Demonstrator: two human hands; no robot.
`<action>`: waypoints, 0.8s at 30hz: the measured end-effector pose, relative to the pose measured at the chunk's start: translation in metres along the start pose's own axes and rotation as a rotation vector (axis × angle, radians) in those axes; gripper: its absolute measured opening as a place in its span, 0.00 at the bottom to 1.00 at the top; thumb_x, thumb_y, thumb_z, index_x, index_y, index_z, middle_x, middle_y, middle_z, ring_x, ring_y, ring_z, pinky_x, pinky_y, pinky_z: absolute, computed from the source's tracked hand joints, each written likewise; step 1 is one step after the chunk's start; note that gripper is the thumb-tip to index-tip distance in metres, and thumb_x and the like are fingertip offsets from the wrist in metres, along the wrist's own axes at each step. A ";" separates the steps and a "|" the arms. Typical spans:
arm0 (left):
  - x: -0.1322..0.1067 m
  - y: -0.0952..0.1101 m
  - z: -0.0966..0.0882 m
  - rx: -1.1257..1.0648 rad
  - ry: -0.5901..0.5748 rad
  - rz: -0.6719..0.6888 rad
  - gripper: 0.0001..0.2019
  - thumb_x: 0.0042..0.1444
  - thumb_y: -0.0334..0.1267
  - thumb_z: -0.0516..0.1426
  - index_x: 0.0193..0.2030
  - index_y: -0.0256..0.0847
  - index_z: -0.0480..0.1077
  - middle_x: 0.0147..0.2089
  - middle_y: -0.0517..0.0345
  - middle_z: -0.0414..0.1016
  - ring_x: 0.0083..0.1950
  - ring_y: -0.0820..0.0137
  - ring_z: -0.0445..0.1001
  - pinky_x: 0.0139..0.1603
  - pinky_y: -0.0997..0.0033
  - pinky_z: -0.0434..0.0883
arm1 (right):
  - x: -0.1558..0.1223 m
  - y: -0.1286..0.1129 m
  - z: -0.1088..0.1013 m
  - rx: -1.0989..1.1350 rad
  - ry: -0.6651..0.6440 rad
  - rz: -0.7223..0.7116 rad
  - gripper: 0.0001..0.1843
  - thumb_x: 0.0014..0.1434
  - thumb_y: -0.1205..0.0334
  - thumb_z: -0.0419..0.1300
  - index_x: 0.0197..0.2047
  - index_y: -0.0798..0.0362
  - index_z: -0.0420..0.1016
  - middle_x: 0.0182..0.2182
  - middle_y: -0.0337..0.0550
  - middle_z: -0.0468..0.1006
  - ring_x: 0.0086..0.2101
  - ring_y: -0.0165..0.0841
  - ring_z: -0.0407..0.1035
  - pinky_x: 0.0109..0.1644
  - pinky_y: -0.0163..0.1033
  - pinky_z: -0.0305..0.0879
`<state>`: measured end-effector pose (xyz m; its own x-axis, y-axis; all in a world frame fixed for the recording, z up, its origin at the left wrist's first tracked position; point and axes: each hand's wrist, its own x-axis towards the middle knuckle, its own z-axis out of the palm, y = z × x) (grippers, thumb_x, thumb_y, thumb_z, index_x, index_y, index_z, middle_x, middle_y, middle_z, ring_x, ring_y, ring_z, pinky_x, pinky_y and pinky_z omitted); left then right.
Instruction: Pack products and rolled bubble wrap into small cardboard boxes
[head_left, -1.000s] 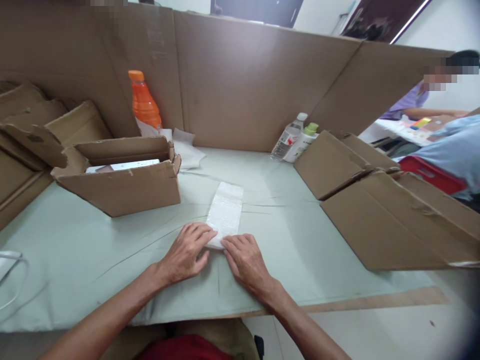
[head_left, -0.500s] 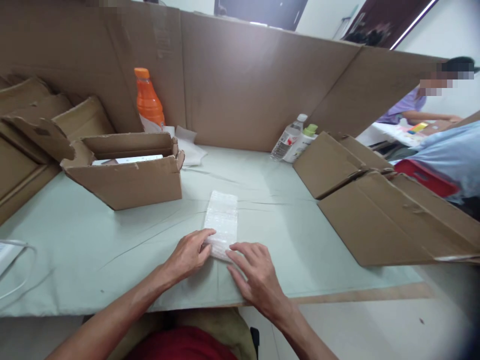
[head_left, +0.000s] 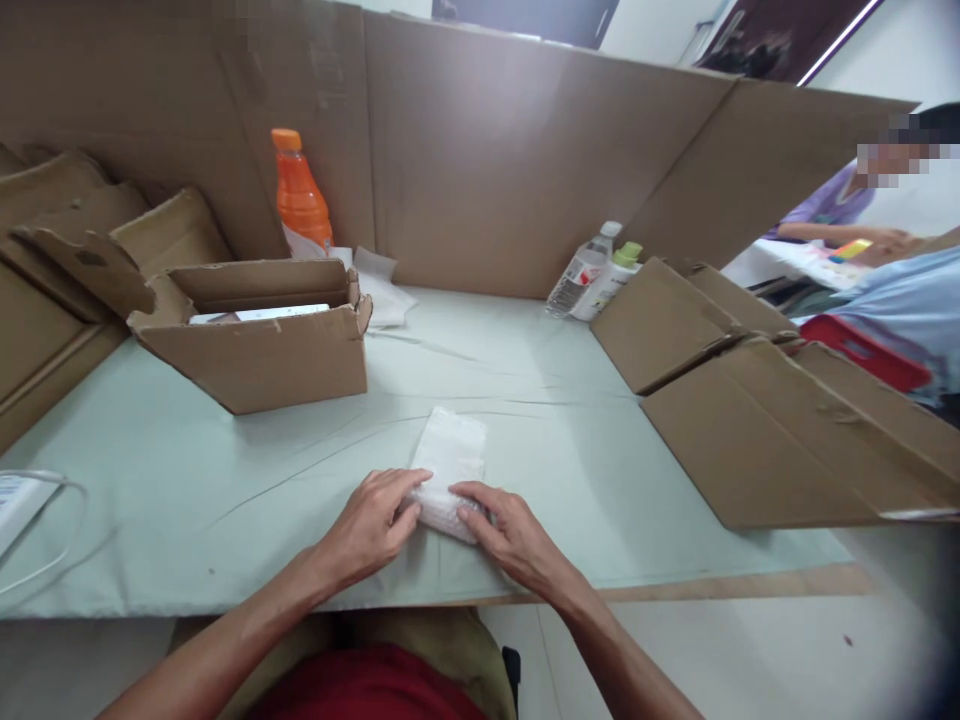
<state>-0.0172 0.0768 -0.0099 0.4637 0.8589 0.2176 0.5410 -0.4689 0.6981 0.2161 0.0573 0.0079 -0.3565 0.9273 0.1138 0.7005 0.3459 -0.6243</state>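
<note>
A strip of white bubble wrap (head_left: 452, 450) lies on the pale green table (head_left: 187, 500), its near end rolled up into a small bundle. My left hand (head_left: 373, 522) presses the bundle from the left with curled fingers. My right hand (head_left: 504, 528) grips it from the right, fingers bent over the roll. Whatever is inside the roll is hidden.
An open cardboard box (head_left: 255, 335) holding a flat white item stands at left, an orange bottle (head_left: 300, 195) behind it. A clear bottle (head_left: 581, 270) and a green-capped one (head_left: 611, 275) lean at the back. Flattened cardboard (head_left: 772, 430) lies right. Another person (head_left: 892, 290) sits far right.
The flat strip has grown shorter as its near end was rolled up away from me. Both hands have closed in on the roll.
</note>
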 end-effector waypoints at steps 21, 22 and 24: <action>-0.006 0.039 0.026 -1.376 0.310 -0.629 0.28 0.46 0.42 0.68 0.54 0.38 0.69 0.54 0.48 0.77 0.57 0.60 0.75 0.59 0.63 0.69 | 0.005 -0.023 0.034 0.341 0.156 0.170 0.11 0.66 0.57 0.57 0.46 0.51 0.76 0.34 0.40 0.82 0.33 0.35 0.75 0.36 0.36 0.70; -0.005 0.040 0.027 -1.413 0.315 -0.639 0.26 0.46 0.41 0.68 0.51 0.38 0.70 0.50 0.50 0.79 0.54 0.61 0.76 0.56 0.65 0.70 | 0.002 -0.030 0.035 0.392 0.135 0.171 0.11 0.66 0.56 0.56 0.46 0.51 0.76 0.34 0.39 0.82 0.32 0.34 0.74 0.36 0.35 0.70; -0.005 0.041 0.027 -1.458 0.340 -0.682 0.24 0.44 0.40 0.69 0.48 0.39 0.72 0.45 0.54 0.80 0.48 0.64 0.78 0.51 0.67 0.71 | -0.002 -0.038 0.034 0.410 0.138 0.138 0.11 0.66 0.56 0.57 0.46 0.50 0.77 0.36 0.40 0.82 0.35 0.35 0.75 0.39 0.36 0.71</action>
<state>0.0218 0.0474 -0.0010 0.1590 0.9082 -0.3871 -0.5998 0.4003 0.6928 0.1692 0.0376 0.0045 -0.1725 0.9806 0.0927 0.4230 0.1587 -0.8921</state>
